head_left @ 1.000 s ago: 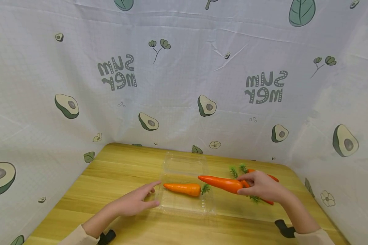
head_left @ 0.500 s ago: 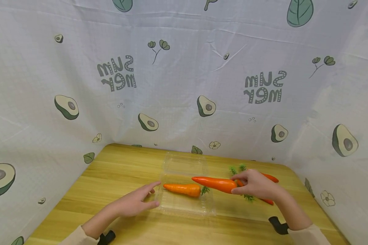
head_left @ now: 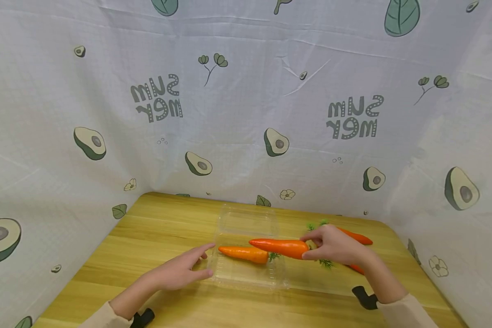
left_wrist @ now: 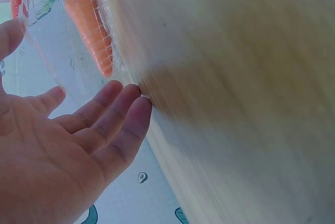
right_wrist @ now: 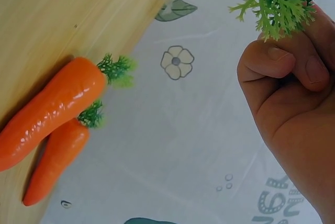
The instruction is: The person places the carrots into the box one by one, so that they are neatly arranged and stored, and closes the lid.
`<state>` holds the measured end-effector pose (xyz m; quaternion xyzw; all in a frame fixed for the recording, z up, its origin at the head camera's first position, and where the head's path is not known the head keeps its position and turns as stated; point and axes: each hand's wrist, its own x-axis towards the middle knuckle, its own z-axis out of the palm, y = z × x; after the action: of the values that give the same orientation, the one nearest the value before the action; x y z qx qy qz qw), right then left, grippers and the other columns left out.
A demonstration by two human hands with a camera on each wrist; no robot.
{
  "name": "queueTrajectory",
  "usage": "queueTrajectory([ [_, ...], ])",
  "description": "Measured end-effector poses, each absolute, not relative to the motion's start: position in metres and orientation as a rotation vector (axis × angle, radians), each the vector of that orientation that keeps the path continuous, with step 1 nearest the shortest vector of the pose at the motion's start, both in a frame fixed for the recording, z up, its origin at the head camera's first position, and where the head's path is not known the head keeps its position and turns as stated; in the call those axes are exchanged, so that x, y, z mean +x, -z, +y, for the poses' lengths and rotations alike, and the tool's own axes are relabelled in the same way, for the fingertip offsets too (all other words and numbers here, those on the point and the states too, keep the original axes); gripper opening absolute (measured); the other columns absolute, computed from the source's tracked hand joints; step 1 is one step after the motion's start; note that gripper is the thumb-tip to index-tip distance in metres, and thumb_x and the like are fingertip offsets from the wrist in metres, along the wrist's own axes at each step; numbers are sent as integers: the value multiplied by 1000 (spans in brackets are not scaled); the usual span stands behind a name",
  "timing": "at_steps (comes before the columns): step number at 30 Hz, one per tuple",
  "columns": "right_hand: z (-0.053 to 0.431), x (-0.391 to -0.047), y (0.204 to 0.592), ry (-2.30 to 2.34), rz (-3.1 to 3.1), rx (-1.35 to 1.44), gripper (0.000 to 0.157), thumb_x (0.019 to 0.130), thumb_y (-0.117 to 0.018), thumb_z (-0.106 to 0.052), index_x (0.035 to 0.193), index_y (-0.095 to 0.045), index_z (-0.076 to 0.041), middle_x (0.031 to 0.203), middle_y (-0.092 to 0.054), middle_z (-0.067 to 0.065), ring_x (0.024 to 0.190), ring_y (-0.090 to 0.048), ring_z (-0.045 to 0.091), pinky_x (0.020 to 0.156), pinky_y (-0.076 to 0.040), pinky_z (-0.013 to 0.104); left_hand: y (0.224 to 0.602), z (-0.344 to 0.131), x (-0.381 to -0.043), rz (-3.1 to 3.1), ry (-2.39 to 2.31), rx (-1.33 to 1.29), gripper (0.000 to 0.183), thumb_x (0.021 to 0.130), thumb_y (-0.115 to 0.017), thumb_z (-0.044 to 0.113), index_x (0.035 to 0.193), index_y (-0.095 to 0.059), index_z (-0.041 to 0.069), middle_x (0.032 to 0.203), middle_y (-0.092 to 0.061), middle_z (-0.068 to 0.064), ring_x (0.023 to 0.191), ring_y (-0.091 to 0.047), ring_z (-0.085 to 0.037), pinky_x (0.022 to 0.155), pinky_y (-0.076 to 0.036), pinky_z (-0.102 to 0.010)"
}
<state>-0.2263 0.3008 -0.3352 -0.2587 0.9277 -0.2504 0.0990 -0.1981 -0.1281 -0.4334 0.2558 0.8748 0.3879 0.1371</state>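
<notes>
Carrot (head_left: 279, 247) in right hand (head_left: 337, 245) moved leftward.

Held carrot (head_left: 279, 247) red-orange, boxed carrot (head_left: 242, 253) orange, fronds (right_wrist: 282, 9) green. Box (head_left: 246, 276) clear. Table (head_left: 160, 228) yellow wood grain. Cloth (head_left: 246, 105) white: green avocados (head_left: 276, 142), leaves (head_left: 402, 17), cream flowers (head_left: 287, 194), grey lettering (head_left: 354, 117). Sleeves (head_left: 406, 313) cream, straps (head_left: 365, 298) black.

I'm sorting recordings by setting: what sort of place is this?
Probably a makeshift filming booth: printed cloth hangs behind and on both sides of a wood-grain table, which bears a clear plastic container and carrots.
</notes>
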Motion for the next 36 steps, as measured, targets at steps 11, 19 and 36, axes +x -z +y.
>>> queueTrajectory([
  [11, 289, -230, 334, 656, 2758, -776, 48, 83, -80, -46, 118, -76, -14, 58, -35, -8, 54, -30, 7, 52, -28, 24, 433, -127, -198, 2529, -1135, 730, 74, 101, -58, 49, 161, -25, 21, 152, -45, -13, 137, -47, -33, 106, -42, -59],
  [19, 281, -233, 335, 640, 2743, -776, 46, 83, -81, -45, 118, -76, -15, 57, -34, -7, 53, -29, 8, 51, -27, 25, 432, -127, -198, 2543, -1130, 737, 73, 101, -58, 49, 161, -26, 20, 151, -46, -12, 136, -48, -33, 106, -42, -59],
  [36, 261, -239, 338, 614, 2723, -903, 38, 83, -82, -39, 112, -78, -15, 56, -34, -10, 52, -28, 6, 51, -25, 23, 434, -129, -200, 2547, -1108, 744, 74, 101, -57, 50, 161, -25, 20, 152, -45, -12, 137, -47, -32, 106, -42, -58],
])
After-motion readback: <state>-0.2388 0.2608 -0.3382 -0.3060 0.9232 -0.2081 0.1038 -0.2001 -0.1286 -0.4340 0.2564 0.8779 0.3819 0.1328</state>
